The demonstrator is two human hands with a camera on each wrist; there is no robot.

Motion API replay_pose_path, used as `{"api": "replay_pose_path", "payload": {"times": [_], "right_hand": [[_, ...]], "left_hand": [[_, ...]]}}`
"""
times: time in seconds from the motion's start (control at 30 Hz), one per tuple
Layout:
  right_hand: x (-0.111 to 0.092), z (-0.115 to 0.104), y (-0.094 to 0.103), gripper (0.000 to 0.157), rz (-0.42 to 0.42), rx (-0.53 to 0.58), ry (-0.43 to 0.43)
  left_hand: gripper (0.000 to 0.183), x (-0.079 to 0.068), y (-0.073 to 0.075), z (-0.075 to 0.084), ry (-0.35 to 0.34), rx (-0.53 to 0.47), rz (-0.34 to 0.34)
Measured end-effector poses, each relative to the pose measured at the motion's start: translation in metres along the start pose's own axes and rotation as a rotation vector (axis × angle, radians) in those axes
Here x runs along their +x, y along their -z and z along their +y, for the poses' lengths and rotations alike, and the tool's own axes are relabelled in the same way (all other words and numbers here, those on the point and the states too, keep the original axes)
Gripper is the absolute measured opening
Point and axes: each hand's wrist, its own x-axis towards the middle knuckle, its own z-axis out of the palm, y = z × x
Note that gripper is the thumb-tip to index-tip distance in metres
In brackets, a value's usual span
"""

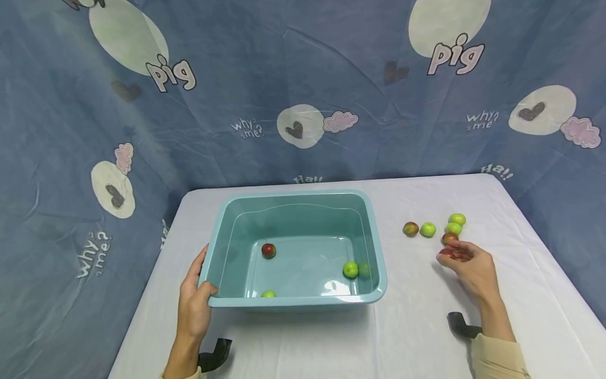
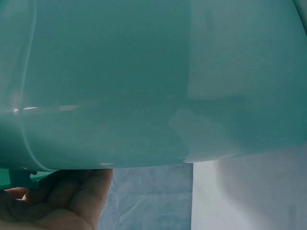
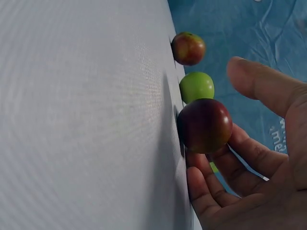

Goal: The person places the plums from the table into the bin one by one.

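My left hand [image 1: 194, 302] grips the left rim of a teal plastic basin [image 1: 298, 302], thumb over the edge and fingers along the outer side. In the left wrist view the basin's wall [image 2: 120, 86] fills most of the picture, fingers under its edge. On the right, my right hand [image 1: 478, 271] reaches around a dark red small apple-like fruit [image 3: 204, 125] on the white cloth. Its fingers [image 3: 252, 151] lie against the fruit's far side, while the thumb [image 3: 254, 79] stands apart from it. Inside the basin are a red fruit [image 1: 268, 250] and two green ones [image 1: 350, 270].
Several more fruits lie right of the basin: a red-green one [image 1: 411, 229], a green one [image 1: 428, 229], two green ones [image 1: 457, 219] farther back and a reddish one [image 1: 449, 239] near the right fingertips. A blue printed cloth [image 1: 303, 68] hangs behind the white-covered table [image 1: 322, 347].
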Motion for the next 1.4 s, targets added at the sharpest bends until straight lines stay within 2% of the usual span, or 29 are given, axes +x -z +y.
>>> {"api": "replay_pose_path", "payload": {"times": [0.3,0.7,0.93,1.2,1.4], "right_hand": [[0.001,0.004,-0.001,0.059,-0.023,-0.097,0.005],[0.002,0.005,0.001,0.055,-0.045,-0.133,-0.035],[0.001,0.004,0.002,0.057,-0.041,-0.113,-0.042],[-0.001,0.000,0.003,0.057,-0.060,-0.056,-0.032],[-0.002,-0.005,0.003,0.056,-0.057,0.013,-0.020]], "left_hand": [[0.087,0.000,0.001,0.002,0.001,-0.001,0.003],[0.086,0.001,0.001,0.002,-0.007,-0.006,0.000],[0.086,0.002,0.000,0.001,-0.016,-0.002,-0.004],[0.087,0.000,0.000,0.001,-0.010,0.031,-0.001],[0.088,0.001,0.000,0.001,-0.016,0.021,-0.009]]}}
